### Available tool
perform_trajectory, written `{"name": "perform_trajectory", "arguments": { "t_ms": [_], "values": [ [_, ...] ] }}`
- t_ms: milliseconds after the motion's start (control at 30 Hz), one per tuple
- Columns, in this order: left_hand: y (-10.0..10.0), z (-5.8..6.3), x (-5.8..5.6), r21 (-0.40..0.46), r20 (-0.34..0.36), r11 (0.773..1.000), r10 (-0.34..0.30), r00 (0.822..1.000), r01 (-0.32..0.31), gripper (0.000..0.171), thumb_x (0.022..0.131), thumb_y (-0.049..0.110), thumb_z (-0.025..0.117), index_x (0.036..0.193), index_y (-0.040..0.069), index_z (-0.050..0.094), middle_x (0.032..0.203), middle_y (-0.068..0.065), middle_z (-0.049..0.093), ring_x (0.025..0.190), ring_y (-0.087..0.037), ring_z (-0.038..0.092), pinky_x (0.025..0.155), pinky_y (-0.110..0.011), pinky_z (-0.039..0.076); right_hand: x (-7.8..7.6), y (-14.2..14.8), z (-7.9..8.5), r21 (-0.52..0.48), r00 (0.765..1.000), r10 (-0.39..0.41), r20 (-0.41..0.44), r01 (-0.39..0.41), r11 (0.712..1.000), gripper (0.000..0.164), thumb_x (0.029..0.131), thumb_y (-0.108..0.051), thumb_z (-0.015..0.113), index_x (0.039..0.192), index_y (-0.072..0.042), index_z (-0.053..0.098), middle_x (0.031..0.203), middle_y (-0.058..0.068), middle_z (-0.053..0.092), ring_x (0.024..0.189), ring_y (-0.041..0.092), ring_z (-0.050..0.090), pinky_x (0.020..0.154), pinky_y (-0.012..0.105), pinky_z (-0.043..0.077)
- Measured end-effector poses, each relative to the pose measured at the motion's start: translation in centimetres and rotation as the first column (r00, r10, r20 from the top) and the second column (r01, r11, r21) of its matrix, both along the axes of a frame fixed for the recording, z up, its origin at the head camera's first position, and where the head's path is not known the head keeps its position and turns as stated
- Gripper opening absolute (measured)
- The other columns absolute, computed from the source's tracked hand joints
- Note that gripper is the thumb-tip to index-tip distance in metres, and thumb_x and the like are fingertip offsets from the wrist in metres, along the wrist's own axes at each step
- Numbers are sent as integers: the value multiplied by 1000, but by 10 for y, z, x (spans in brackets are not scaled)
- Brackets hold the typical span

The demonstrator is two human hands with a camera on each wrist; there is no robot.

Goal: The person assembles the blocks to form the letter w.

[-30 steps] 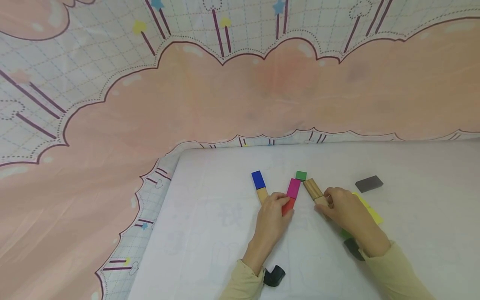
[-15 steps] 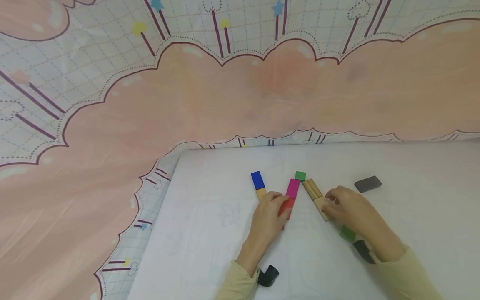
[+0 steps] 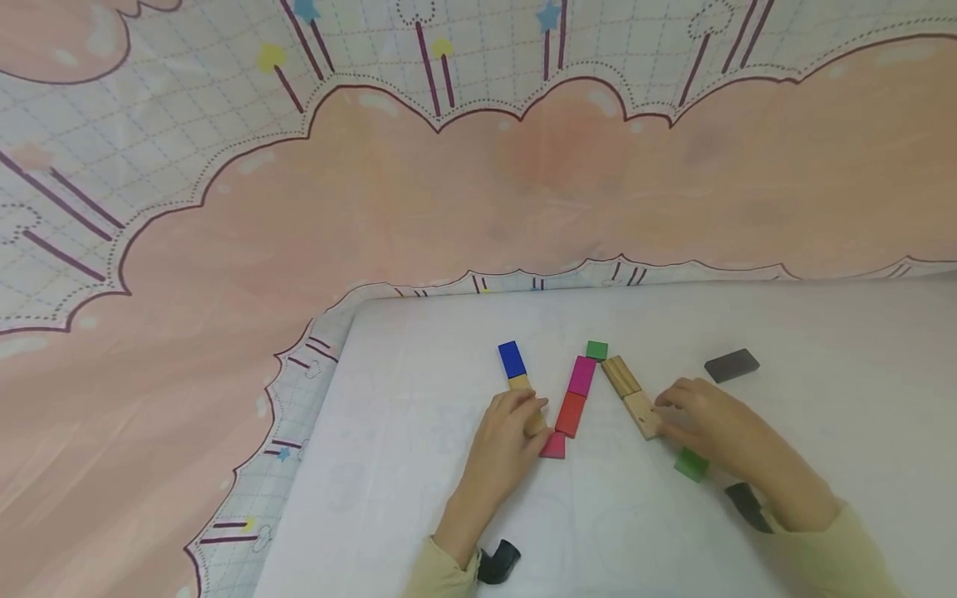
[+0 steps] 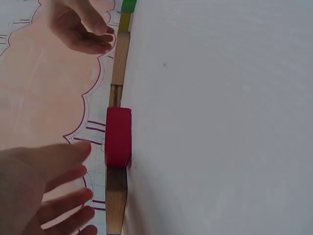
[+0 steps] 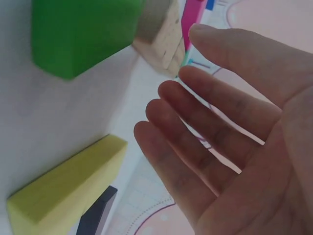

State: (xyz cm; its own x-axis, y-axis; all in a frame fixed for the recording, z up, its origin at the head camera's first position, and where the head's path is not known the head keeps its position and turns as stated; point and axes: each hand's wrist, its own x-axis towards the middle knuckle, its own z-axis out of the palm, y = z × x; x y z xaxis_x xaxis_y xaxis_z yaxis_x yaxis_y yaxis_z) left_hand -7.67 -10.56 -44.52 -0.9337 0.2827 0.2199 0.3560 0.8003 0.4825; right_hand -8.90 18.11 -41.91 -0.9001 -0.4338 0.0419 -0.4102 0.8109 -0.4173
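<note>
In the head view my left hand hovers over a tan block, its fingers loosely bent and holding nothing. A pink block lies by its thumb, at the lower end of a slanted row with a red block and a magenta block. The left wrist view shows the fingers apart from the pink block. My right hand, empty with relaxed fingers, is beside a pale wooden block. Its fingers are spread in the right wrist view, near a green block.
A blue block adjoins the tan one. A small green block tops the magenta one, beside a grooved wooden block. Another green block lies below the right hand. Further right is a dark grey block. A yellow block shows in the right wrist view.
My left hand has moved left from the red block to the tan one, uncovering the pink block. My right hand has let go of the pale wooden block and shifted right, now covering the yellow block.
</note>
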Motion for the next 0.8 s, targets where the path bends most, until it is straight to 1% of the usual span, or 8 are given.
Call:
{"name": "perform_trajectory", "arguments": {
  "t_ms": [67, 167, 233, 333, 567, 800],
  "values": [
    [-4, 0, 1, 9, 17, 999, -37, 999, 37, 37, 87, 21, 78, 121, 11, 71, 130, -6, 61, 125, -23, 53, 104, -37, 49, 1, 2, 0, 10, 1000, 4, 0, -4, 1000, 20, 84, -14, 77, 100, -4, 73, 98, 6, 68, 94, 26, 64, 85, 47, 57],
    [-8, -2, 2, 23, 74, 996, -84, 994, 82, 35, 88, 25, 76, 121, 14, 71, 137, -5, 56, 132, -23, 49, 109, -39, 46, 3, 4, -1, 20, 1000, 9, 1, -9, 1000, 19, 84, -12, 76, 101, -4, 73, 99, 5, 68, 95, 26, 64, 85, 47, 56],
    [-10, -2, 3, 35, 112, 994, -103, 988, 99, 31, 89, 27, 75, 118, 15, 72, 140, -5, 54, 134, -22, 47, 110, -39, 44, 5, 5, -2, 22, 1000, 14, 1, -14, 1000, 19, 84, -12, 76, 101, -5, 72, 99, 4, 68, 96, 25, 64, 86, 47, 56],
    [-12, -3, 4, 37, 146, 993, -114, 983, 110, 27, 90, 28, 74, 113, 15, 74, 141, -5, 53, 135, -22, 46, 111, -40, 43, 9, 7, -3, 14, 999, 30, -12, -30, 999, 18, 83, -12, 77, 100, -7, 72, 99, 3, 68, 96, 24, 64, 86, 47, 56],
    [-15, -4, 4, 22, 144, 992, -124, 982, 122, 25, 88, 28, 76, 110, 16, 74, 140, -5, 54, 134, -21, 47, 110, -40, 44, 14, 11, -6, 28, 999, 44, -19, -44, 999, 20, 82, -16, 79, 99, -9, 73, 100, 1, 69, 97, 25, 64, 87, 47, 55],
    [-16, -5, 6, 11, 144, 992, -125, 982, 125, 28, 85, 29, 79, 111, 18, 74, 142, -4, 53, 134, -21, 47, 109, -40, 45, 19, 18, -13, 16, 1000, 27, -4, -27, 1000, 23, 79, -17, 82, 99, -10, 72, 102, 2, 70, 102, 31, 64, 90, 52, 53]
  ]
}}
